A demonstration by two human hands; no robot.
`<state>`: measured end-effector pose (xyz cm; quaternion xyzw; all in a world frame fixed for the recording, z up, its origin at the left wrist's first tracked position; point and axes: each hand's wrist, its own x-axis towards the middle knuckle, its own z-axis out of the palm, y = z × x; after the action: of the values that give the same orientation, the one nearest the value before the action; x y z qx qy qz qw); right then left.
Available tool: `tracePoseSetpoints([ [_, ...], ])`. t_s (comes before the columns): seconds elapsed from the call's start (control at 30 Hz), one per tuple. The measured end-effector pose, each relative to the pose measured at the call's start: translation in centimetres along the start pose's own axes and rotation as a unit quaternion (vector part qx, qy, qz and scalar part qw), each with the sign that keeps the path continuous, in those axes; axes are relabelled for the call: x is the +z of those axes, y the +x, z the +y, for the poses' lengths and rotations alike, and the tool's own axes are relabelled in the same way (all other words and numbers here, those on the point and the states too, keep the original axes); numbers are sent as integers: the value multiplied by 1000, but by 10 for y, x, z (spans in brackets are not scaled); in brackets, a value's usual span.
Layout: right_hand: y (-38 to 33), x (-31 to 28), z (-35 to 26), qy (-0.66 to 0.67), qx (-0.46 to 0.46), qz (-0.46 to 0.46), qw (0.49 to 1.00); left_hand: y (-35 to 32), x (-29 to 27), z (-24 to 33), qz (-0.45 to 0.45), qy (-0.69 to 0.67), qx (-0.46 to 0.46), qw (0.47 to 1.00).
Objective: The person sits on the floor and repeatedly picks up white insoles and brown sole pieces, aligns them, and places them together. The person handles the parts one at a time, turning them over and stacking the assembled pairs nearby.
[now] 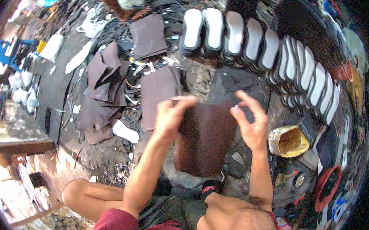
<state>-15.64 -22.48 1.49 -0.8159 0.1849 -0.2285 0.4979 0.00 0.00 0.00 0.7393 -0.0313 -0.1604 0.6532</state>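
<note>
In front of the seated person's knees, in the head view, a dark brown flat sheet of leather-like material lies on a cluttered workshop floor, and both bare hands are at its upper edge. The left hand rests on the sheet's top left corner with fingers bent over the edge, apparently gripping or pressing it, though motion blur hides whether it truly pinches. The right hand hovers at the top right corner, fingers spread and curled, holding nothing and seemingly just clear of the sheet. Just right of that hand sits a yellowish open tin of thick brown paste. Beyond the sheet, a curved row of black shoe soles with white insoles stands on edge, and more brown cut sheets lie well apart on the left. Judging from this, the step in hand is laying out or smoothing one sheet; a next move would call for the right hand to close on its corner so both ends are controlled evenly.
</note>
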Motion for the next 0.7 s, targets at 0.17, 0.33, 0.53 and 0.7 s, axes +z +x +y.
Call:
tracePoseSetpoints([
  [0.17, -9, -4, 31, 92, 99, 137, 981, 60, -160, -16, 242, -321, -41, 915],
  [0.33, -34, 22, 56, 95, 151, 93, 980, 91, -217, -89, 596, 76, 158, 783],
  [0.53, -57, 60, 33, 79, 200, 25, 976, 183, -120, -155, 70, 364, 213, 904],
  [0.7, -76, 44, 44, 51, 214, 36, 975, 219, -82, -159, -90, 504, 104, 853],
])
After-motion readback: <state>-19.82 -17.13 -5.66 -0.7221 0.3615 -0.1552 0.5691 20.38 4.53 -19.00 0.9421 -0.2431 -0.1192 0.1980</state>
